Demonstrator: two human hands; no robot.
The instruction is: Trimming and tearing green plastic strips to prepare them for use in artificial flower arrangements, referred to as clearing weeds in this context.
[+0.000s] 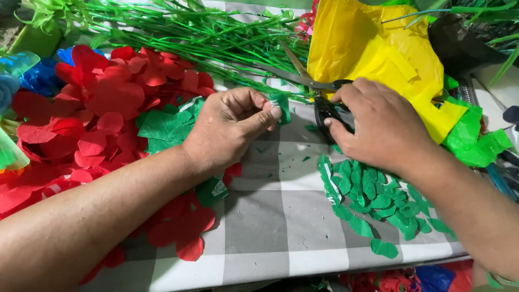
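Left hand (230,127) pinches a small green paper piece (281,104) at frame centre. Right hand (378,124) is closed on one pair of black-handled scissors (324,105). Yellow plastic bag (373,48) upper right. Green cut leaves (373,197) piled lower right, too many to count; red petals (102,108) left.

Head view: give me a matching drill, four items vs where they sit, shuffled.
Items:
1. scissors
2. small green paper piece
3. red paper petals
4. cut green leaf shapes

Places:
A. heaped on the left part of the checked tablecloth
B. pinched in the left hand
C. piled below the right wrist
D. gripped by the right hand

Pairs: 1-D, 2-B, 3-A, 4-C
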